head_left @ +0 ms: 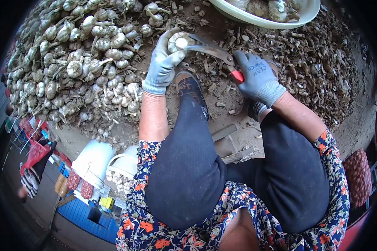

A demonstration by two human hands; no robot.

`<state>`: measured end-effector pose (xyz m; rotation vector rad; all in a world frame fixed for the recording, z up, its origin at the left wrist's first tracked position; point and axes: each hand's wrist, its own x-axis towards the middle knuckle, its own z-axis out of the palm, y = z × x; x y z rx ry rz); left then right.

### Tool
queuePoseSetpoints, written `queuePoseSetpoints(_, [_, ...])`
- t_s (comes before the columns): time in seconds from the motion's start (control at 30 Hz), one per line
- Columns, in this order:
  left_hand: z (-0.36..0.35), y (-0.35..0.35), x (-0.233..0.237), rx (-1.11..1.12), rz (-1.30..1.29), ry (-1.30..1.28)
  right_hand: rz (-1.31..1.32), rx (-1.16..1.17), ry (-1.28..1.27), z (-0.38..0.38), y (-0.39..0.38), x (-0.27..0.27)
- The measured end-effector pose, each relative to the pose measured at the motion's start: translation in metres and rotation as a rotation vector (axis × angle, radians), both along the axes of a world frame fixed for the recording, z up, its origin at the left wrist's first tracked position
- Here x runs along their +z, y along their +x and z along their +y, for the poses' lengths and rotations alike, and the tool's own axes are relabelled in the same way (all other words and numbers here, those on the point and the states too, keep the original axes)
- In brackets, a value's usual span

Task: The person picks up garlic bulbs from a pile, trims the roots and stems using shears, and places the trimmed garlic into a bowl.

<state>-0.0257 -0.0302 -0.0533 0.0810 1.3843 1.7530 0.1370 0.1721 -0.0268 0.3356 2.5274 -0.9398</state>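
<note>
My left hand (163, 62), in a grey coated work glove, is closed round a garlic bulb (178, 41). A pale round cut face of the bulb points up at me. My right hand (257, 75), gloved the same way, grips the red handle (237, 76) of a pair of pruning shears (213, 50). The metal blades reach left from that hand and lie right against the bulb's side. How far the blades are parted cannot be made out. Most of the handles are hidden in the right glove.
A large heap of garlic (75, 67) with stalks spreads at the left. Cut stalk pieces (310, 71) cover the ground at the right. A pale basin (276, 25) with bulbs stands at the top. White buckets (92, 161) are at lower left, beside a person (31, 180) farther off.
</note>
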Motion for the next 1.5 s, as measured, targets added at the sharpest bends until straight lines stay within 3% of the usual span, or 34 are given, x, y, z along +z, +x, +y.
queuePoseSetpoints(0.07, [0.005, -0.004, 0.017, -0.089, 0.147, -0.104, 0.040, 0.101, 0.253, 0.000, -0.009, 0.009])
queuePoseSetpoints(0.1, [0.007, -0.005, 0.020, -0.090, 0.147, -0.104, 0.040, 0.099, 0.253, 0.000, -0.011, 0.010])
queuePoseSetpoints(0.17, [0.009, -0.004, 0.023, -0.263, 0.647, -0.408, 0.080, 0.124, 0.323, 0.000, -0.013, 0.010])
queuePoseSetpoints(0.23, [0.007, -0.006, 0.020, -0.290, 0.705, -0.512, 0.116, 0.127, 0.335, -0.003, -0.014, 0.009])
queuePoseSetpoints(0.3, [0.007, -0.007, 0.023, -0.282, 0.613, -0.572, -0.097, 0.108, 0.096, -0.004, -0.017, 0.003])
queuePoseSetpoints(0.37, [0.005, -0.007, 0.018, -0.322, 0.656, -0.657, -0.041, 0.080, 0.025, -0.006, -0.013, -0.003])
queuePoseSetpoints(0.43, [-0.001, -0.007, 0.006, -0.161, 0.835, -0.629, -0.107, -0.059, -0.129, -0.008, -0.013, -0.004])
queuePoseSetpoints(0.47, [-0.001, -0.006, 0.013, 0.056, 0.374, -0.391, -0.099, -0.104, -0.148, -0.004, -0.011, -0.002])
queuePoseSetpoints(0.5, [-0.007, -0.012, 0.004, 0.158, 0.162, -0.015, -0.092, -0.102, -0.147, -0.002, -0.007, 0.000])
queuePoseSetpoints(0.57, [-0.012, -0.015, 0.001, 0.223, -0.075, 0.418, -0.121, -0.060, -0.260, 0.000, 0.002, 0.008])
queuePoseSetpoints(0.6, [-0.016, -0.007, 0.000, 0.304, -0.100, 0.324, -0.137, -0.039, -0.322, -0.001, 0.004, 0.011])
queuePoseSetpoints(0.73, [-0.005, 0.005, 0.009, 0.264, -0.036, 0.223, -0.244, -0.003, -0.417, -0.006, -0.007, 0.020])
queuePoseSetpoints(0.8, [-0.004, 0.007, 0.005, 0.231, 0.005, 0.176, -0.106, -0.086, -0.580, -0.007, -0.007, 0.017])
queuePoseSetpoints(0.9, [0.002, 0.011, 0.011, 0.187, 0.056, 0.104, -0.246, -0.095, -0.641, -0.004, -0.017, 0.018])
queuePoseSetpoints(1.07, [0.013, 0.015, 0.022, 0.140, 0.090, 0.009, -0.139, -0.085, -0.567, -0.004, -0.016, 0.016])
queuePoseSetpoints(1.13, [0.014, 0.015, 0.024, 0.167, 0.035, -0.044, -0.452, -0.455, -0.915, -0.003, -0.010, 0.012])
queuePoseSetpoints(1.2, [0.010, 0.011, 0.025, 0.233, -0.048, -0.092, -0.369, -0.398, -0.741, 0.007, -0.001, 0.007])
queuePoseSetpoints(1.27, [0.018, 0.002, 0.021, 0.229, 0.158, -0.236, -0.325, -0.346, -0.610, 0.010, 0.006, 0.005])
queuePoseSetpoints(1.3, [0.024, 0.001, 0.030, 0.246, 0.294, -0.289, -0.354, -0.391, -0.683, 0.005, 0.012, -0.005])
queuePoseSetpoints(1.37, [0.064, -0.007, 0.071, 0.184, 0.563, -0.112, -0.580, -0.372, -0.726, 0.007, 0.004, 0.004])
queuePoseSetpoints(1.4, [0.089, -0.002, 0.101, 0.124, 0.789, -0.157, -0.580, -0.363, -0.730, 0.005, 0.005, 0.000])
queuePoseSetpoints(1.43, [0.113, -0.001, 0.109, 0.113, 1.013, -0.025, -0.539, -0.356, -0.705, 0.003, 0.006, -0.007])
queuePoseSetpoints(1.47, [0.128, -0.021, 0.099, 0.033, 1.727, -0.083, -0.499, -0.343, -0.685, 0.000, 0.005, -0.011])
queuePoseSetpoints(1.5, [0.140, -0.019, 0.091, -0.068, 1.550, -0.135, -0.561, -0.374, -0.702, -0.001, -0.001, -0.004])
